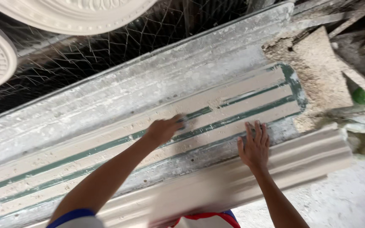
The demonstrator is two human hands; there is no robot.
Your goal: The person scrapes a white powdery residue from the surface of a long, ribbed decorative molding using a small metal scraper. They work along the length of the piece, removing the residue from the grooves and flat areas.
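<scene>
Mould [216, 105], long and plaster-crusted (green stripes showing), runs left to right across the surface. Left hand [164, 130] fingers curl shut round a small dark object [183, 122] on it. Right hand [254, 146] lies flat, fingers spread, holding nothing, at near edge.

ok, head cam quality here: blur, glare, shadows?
Head view: motion blur throughout, worst on the left hand and the near cornice; right hand sharper; light flat and diffuse, no glare, no hard shadows; wire mesh dark behind.
</scene>
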